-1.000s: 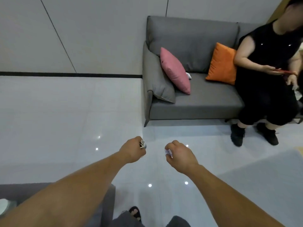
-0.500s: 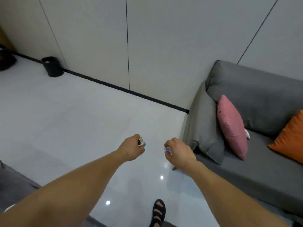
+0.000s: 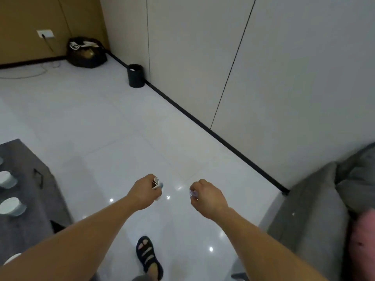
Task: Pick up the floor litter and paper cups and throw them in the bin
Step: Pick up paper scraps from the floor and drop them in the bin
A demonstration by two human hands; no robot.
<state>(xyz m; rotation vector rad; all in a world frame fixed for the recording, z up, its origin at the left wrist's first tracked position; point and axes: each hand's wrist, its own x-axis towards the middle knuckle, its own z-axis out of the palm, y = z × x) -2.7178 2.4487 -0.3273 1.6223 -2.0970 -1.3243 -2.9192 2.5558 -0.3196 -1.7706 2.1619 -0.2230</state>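
Clamped fists held litter: left hand (image 3: 144,193) on a carton scrap (image 3: 156,182), right hand (image 3: 210,197) on a crumpled wrapper (image 3: 193,193). The view had swung off the sofa (image 3: 316,209) toward the black bin (image 3: 135,75), well ahead by the wall; the walk there seemed underway.

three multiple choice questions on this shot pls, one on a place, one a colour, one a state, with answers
1. Where is the small black round bin? A on a shelf B on the floor by the white wall C on a chair
2. What colour is the fabric cushion at the right edge? A pink B green C blue
3. What is the left hand doing? A lying flat B gripping a small pale scrap of litter C pointing
Answers: B, it stands at the wall's foot; A, pink shows there; B, the hand curls round the scrap.
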